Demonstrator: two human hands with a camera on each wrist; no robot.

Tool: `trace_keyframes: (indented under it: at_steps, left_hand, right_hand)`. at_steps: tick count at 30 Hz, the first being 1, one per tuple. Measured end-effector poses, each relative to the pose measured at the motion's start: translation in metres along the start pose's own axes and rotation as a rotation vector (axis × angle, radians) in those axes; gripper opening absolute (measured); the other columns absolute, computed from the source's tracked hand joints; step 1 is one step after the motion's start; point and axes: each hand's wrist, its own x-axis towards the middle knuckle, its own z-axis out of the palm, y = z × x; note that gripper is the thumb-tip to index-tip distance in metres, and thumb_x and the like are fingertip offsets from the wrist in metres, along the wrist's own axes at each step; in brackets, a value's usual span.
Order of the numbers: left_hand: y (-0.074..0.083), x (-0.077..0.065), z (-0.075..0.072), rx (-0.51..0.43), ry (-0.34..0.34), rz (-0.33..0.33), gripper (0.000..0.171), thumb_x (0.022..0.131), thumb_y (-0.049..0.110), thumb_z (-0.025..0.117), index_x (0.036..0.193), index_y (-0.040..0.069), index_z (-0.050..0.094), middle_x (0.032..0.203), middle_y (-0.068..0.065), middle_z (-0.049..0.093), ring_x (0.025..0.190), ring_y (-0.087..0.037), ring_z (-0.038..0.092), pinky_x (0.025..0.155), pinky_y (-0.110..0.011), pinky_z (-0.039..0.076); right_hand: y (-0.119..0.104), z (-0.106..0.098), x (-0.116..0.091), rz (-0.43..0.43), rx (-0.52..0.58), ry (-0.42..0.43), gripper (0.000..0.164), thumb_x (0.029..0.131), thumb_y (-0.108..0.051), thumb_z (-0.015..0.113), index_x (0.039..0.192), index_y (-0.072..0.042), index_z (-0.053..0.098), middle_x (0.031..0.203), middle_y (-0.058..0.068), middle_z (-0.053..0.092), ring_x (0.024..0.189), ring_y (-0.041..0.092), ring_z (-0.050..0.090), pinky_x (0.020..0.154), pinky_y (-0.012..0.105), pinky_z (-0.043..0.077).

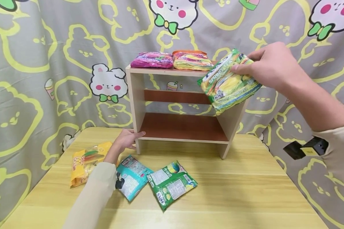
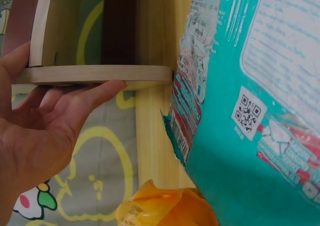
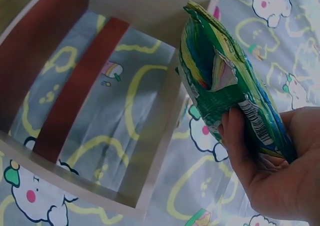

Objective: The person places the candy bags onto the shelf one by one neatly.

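My right hand [image 1: 270,65] grips a green and yellow candy bag [image 1: 226,90] printed "Spring Tea", raised in front of the right end of a small wooden shelf [image 1: 136,101]. In the right wrist view the fingers [image 3: 235,136] hold the bag [image 3: 220,93] by its lower part, with a barcode showing. My left hand [image 1: 126,139] holds the shelf's left side panel low down, thumb on the front, other fingers on the outer side. A purple candy bag [image 1: 152,60] and an orange-yellow candy bag [image 1: 192,60] lie side by side on the top board.
On the wooden table [image 1: 246,190], a teal bag [image 1: 134,178] and a green bag [image 1: 172,184] lie before the shelf. A yellow-orange bag [image 1: 81,167] is at the left, partly behind my left forearm. A patterned curtain [image 1: 60,63] hangs behind.
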Motion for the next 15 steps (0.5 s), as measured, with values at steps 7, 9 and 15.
trace_keyframes:
  at_steps: [7,9,15]
  left_hand:
    - [0.0,0.0,0.0,0.017,0.005,-0.002,0.053,0.086,0.043,0.068,0.123,0.004,0.062,0.134,-0.017,0.052,0.121,-0.039,0.052,0.078,-0.046,0.056]
    - [-0.001,0.001,0.0,0.023,0.006,-0.002,0.054,0.086,0.043,0.068,0.122,0.004,0.062,0.134,-0.016,0.053,0.121,-0.039,0.051,0.079,-0.045,0.056]
    - [-0.002,0.002,0.001,0.012,0.004,-0.002,0.055,0.085,0.043,0.069,0.123,0.004,0.062,0.134,-0.017,0.052,0.121,-0.04,0.051,0.078,-0.046,0.056]
  right_hand:
    - [0.009,-0.018,0.007,0.139,0.136,0.037,0.077,0.075,-0.065,0.067,0.133,-0.015,0.057,0.074,-0.015,0.064,0.075,0.006,0.053,0.064,0.029,0.039]
    - [0.013,-0.022,0.009,0.177,0.181,0.062,0.08,0.074,-0.063,0.068,0.137,-0.016,0.052,0.086,-0.015,0.06,0.076,0.004,0.051,0.065,0.026,0.039]
    - [0.029,-0.03,0.019,0.259,0.341,0.117,0.074,0.071,-0.055,0.076,0.133,-0.02,0.056,0.084,-0.015,0.053,0.065,0.0,0.051,0.054,0.02,0.041]
